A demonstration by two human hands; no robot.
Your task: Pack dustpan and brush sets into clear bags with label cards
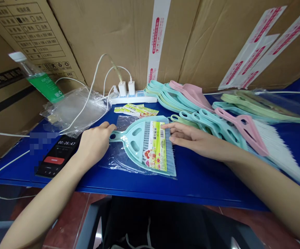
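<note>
A light-blue dustpan (129, 154) lies on the blue table with a grey-blue brush (145, 136) on it and a printed card (158, 148) on top. Clear plastic wrap spreads around the dustpan's handle end and lower edge. My left hand (94, 141) is closed at the handle end, its fingertips pressed together there. My right hand (191, 138) reaches in from the right with fingers extended, fingertips at the card's upper right edge and the bristles.
Several dustpans (176, 97) and brushes (217, 129) are piled at the right. Loose cards (137, 110) lie before a power strip (137, 100). Plastic bags (72, 107), a bottle (45, 86), white cables and a phone (58, 155) are at the left. Cardboard boxes stand behind.
</note>
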